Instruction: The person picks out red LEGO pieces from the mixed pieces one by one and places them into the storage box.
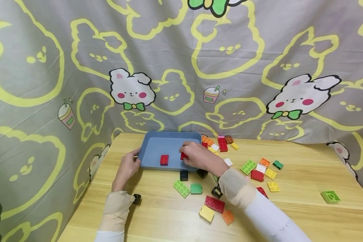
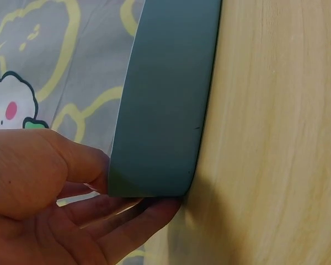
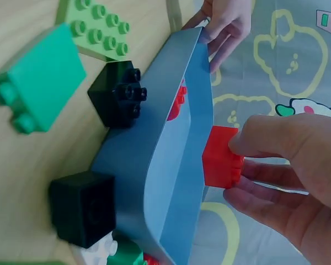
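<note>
A blue tray (image 1: 157,144) sits at the back of the wooden table (image 1: 305,208). My left hand (image 1: 135,159) grips its front left corner; the left wrist view shows the thumb (image 2: 71,160) on the wall (image 2: 165,99) and fingers (image 2: 132,221) under it. My right hand (image 1: 186,152) reaches over the tray's right part and pinches a red brick (image 3: 220,164) between thumb and fingers, just above the tray (image 3: 176,182). Another red brick (image 1: 164,160) lies inside the tray.
Several loose bricks lie in front and right of the tray: black ones (image 3: 118,94) against its front wall, a green plate (image 1: 181,188), a red plate (image 1: 214,204), a yellow brick (image 1: 206,213). A green brick (image 1: 330,196) lies far right. Printed fabric hangs behind the table.
</note>
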A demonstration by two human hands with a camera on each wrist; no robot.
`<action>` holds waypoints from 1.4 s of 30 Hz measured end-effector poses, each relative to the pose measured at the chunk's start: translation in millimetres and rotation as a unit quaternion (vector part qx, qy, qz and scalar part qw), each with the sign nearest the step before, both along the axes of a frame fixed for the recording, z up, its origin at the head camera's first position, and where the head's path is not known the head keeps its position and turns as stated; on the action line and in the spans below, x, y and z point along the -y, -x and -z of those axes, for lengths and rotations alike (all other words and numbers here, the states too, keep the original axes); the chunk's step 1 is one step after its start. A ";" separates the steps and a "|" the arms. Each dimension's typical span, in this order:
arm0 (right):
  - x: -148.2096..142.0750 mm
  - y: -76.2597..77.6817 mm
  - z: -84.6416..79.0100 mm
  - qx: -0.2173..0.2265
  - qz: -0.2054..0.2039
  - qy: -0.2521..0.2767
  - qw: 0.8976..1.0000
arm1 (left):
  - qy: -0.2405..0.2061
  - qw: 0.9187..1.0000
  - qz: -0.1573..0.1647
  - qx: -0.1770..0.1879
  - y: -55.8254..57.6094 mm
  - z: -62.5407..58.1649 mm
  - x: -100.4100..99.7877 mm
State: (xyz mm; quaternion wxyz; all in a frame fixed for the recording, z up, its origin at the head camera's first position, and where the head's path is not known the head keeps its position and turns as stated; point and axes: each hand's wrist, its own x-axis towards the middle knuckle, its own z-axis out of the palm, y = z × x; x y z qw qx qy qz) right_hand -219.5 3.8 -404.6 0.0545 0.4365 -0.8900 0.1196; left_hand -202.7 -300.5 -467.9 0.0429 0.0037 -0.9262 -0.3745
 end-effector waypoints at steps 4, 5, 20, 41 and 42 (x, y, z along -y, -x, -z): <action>11.2 8.8 3.5 0.012 -0.004 -0.005 1.000 | -0.005 1.000 0.000 0.006 -1.1 0.2 -0.2; 13.9 10.8 5.1 0.017 -0.005 -0.007 1.000 | -0.004 1.000 -0.001 0.007 -1.5 0.4 -0.1; 32.9 24.9 27.5 0.097 0.025 -0.040 0.994 | 0.009 1.000 0.002 -0.007 0.8 3.0 -4.3; 44.5 25.1 31.4 0.154 0.040 -0.040 0.986 | 0.050 0.999 0.007 -0.009 -2.0 2.3 -1.0; 44.8 24.9 31.2 0.154 0.040 -0.040 0.986 | 0.051 0.999 0.007 -0.010 -2.3 2.2 -0.8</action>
